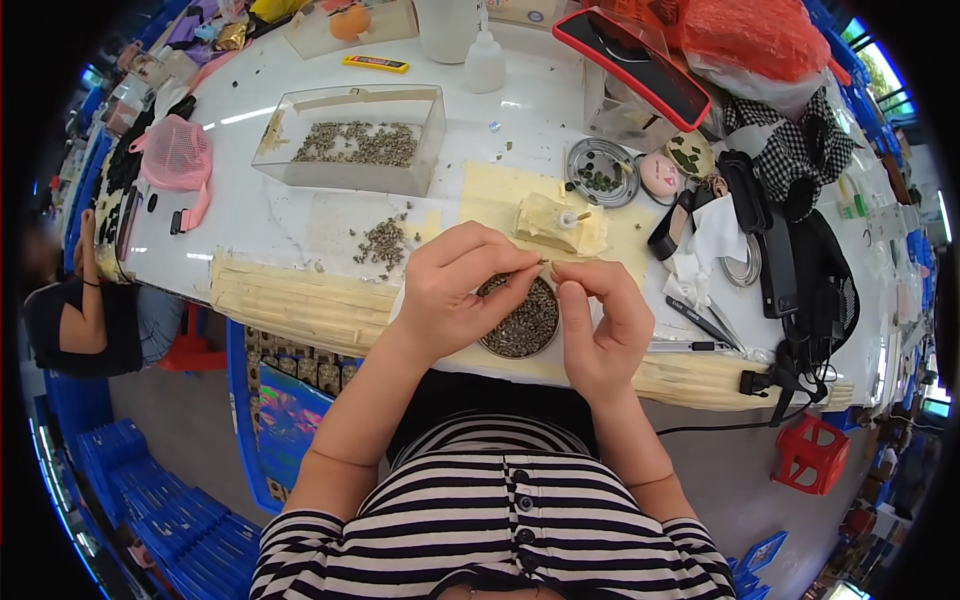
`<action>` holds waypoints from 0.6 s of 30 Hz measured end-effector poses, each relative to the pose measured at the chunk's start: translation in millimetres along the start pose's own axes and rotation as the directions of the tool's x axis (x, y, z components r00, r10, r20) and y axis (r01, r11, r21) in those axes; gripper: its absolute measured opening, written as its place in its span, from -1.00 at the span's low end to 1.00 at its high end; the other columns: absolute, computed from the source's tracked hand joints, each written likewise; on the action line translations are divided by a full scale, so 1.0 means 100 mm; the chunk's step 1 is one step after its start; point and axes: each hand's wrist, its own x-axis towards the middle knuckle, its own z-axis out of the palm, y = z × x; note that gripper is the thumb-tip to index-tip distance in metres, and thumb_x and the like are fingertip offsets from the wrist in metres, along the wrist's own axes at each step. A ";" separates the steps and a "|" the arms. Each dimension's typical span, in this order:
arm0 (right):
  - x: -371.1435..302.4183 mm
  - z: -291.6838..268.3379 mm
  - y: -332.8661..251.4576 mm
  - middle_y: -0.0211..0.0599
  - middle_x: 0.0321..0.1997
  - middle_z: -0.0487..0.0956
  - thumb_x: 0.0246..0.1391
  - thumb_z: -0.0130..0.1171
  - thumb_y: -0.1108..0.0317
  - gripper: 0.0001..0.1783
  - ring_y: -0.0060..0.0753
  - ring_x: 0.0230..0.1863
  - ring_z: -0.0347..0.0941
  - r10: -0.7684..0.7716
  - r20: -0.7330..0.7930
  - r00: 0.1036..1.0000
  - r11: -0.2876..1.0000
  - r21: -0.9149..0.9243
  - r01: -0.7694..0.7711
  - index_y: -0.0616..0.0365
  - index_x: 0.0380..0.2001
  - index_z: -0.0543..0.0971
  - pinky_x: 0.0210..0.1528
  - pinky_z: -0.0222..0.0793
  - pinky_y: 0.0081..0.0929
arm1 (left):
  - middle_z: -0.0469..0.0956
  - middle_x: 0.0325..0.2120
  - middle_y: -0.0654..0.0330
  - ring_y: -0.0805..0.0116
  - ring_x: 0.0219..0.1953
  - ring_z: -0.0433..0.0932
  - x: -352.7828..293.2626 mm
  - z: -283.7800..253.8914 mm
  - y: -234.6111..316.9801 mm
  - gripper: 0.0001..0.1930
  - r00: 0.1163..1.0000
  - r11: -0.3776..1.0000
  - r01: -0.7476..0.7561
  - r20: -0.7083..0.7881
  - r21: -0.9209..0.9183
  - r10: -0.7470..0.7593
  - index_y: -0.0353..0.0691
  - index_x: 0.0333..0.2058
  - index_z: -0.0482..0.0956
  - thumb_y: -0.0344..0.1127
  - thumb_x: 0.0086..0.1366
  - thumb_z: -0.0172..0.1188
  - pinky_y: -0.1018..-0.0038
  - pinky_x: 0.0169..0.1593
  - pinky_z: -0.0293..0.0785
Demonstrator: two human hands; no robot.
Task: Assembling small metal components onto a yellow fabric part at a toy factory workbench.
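Observation:
My left hand (pixel 462 285) and my right hand (pixel 607 325) are almost touching over a round dish (pixel 520 355) filled with small metallic pieces. Each hand is closed in a pinch of thumb and forefinger. Something thin and dark shows at the left fingertips, too small to name. What the right fingertips hold is hidden or too small to tell. Just beyond the fingers, a tape-wrapped block (pixel 552 226) with a little white nozzle-like tip stands on yellowish paper. Left of my left hand, a loose heap of similar small pieces (pixel 382 245) lies on the table.
A clear rectangular box (pixel 430 150) holds more small pieces, with a white squeeze bottle (pixel 485 65) and yellow cutter (pixel 375 64) behind. A red-cased phone (pixel 635 65) leans at the back right. Round tins (pixel 602 172), tweezers (pixel 715 325) and black straps lie rightward. Another person (pixel 90 310) sits far left.

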 end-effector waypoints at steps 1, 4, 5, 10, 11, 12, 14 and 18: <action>0.01 0.00 -0.01 -0.19 -0.32 0.61 0.10 0.26 0.54 -0.84 -0.40 -0.34 0.53 -0.095 -0.015 0.995 0.993 -0.069 0.094 0.29 -0.22 0.67 -0.24 0.43 -0.55 | 0.59 -0.50 0.15 0.39 -0.48 0.57 0.00 0.01 -0.01 -0.78 1.000 1.000 -0.004 -0.008 0.020 0.004 -0.32 -0.34 0.70 -0.65 -0.02 0.39 0.56 -0.43 0.44; 0.03 0.02 -0.02 -0.19 -0.30 0.61 0.08 0.27 0.55 -0.77 -0.36 -0.32 0.53 -0.125 0.012 0.992 0.986 -0.114 0.126 0.27 -0.15 0.67 -0.24 0.43 -0.53 | 0.59 -0.50 0.16 0.39 -0.48 0.57 0.01 0.03 0.00 -0.78 1.000 1.000 0.009 -0.020 0.011 -0.008 -0.32 -0.34 0.70 -0.66 -0.02 0.39 0.56 -0.42 0.44; 0.03 0.02 -0.02 -0.19 -0.29 0.61 0.09 0.26 0.55 -0.77 -0.37 -0.31 0.53 -0.088 0.018 0.996 0.993 -0.083 0.089 0.27 -0.14 0.67 -0.23 0.43 -0.53 | 0.59 -0.50 0.16 0.39 -0.48 0.57 0.01 0.02 0.00 -0.77 1.000 1.000 0.016 -0.020 -0.004 -0.016 -0.32 -0.34 0.70 -0.66 -0.02 0.38 0.56 -0.42 0.44; -0.02 0.02 0.02 -0.19 -0.27 0.61 0.12 0.25 0.53 -0.79 -0.45 -0.29 0.52 0.172 0.096 0.980 0.964 0.189 -0.188 0.29 -0.14 0.66 -0.22 0.44 -0.56 | 0.60 -0.48 0.17 0.39 -0.46 0.57 0.02 -0.01 0.01 -0.76 1.000 0.997 0.021 0.012 -0.074 -0.020 -0.31 -0.32 0.71 -0.66 -0.02 0.39 0.56 -0.41 0.45; -0.04 0.01 0.04 -0.19 -0.27 0.61 0.13 0.25 0.53 -0.79 -0.46 -0.29 0.52 0.225 0.110 0.968 0.937 0.248 -0.245 0.30 -0.15 0.66 -0.22 0.44 -0.57 | 0.61 -0.48 0.17 0.39 -0.46 0.57 0.01 -0.01 0.00 -0.76 1.000 0.996 0.015 0.019 -0.082 -0.013 -0.31 -0.32 0.71 -0.66 -0.02 0.39 0.56 -0.41 0.45; -0.05 0.00 0.05 -0.19 -0.27 0.61 0.13 0.25 0.53 -0.80 -0.48 -0.29 0.52 0.275 0.127 0.953 0.903 0.305 -0.301 0.31 -0.15 0.66 -0.22 0.44 -0.58 | 0.61 -0.47 0.17 0.39 -0.46 0.57 0.00 -0.01 0.00 -0.76 1.000 0.997 0.014 0.029 -0.081 -0.011 -0.31 -0.32 0.71 -0.66 -0.02 0.39 0.56 -0.41 0.45; -0.06 0.00 0.05 -0.20 -0.27 0.61 0.13 0.25 0.54 -0.81 -0.50 -0.29 0.51 0.349 0.151 0.925 0.844 0.377 -0.380 0.32 -0.17 0.66 -0.22 0.44 -0.59 | 0.61 -0.47 0.17 0.38 -0.45 0.58 0.00 0.00 0.00 -0.76 0.999 0.997 0.011 0.051 -0.080 -0.006 -0.31 -0.32 0.71 -0.66 -0.02 0.39 0.55 -0.41 0.45; -0.03 -0.01 0.00 -0.23 -0.31 0.61 0.08 0.29 0.56 -0.80 -0.50 -0.30 0.50 0.228 0.060 0.972 0.937 0.258 -0.236 0.30 -0.19 0.67 -0.23 0.42 -0.59 | 0.61 -0.48 0.19 0.37 -0.45 0.59 -0.01 0.02 0.01 -0.79 1.000 0.998 0.014 0.020 -0.058 -0.013 -0.25 -0.32 0.71 -0.58 0.01 0.40 0.52 -0.41 0.48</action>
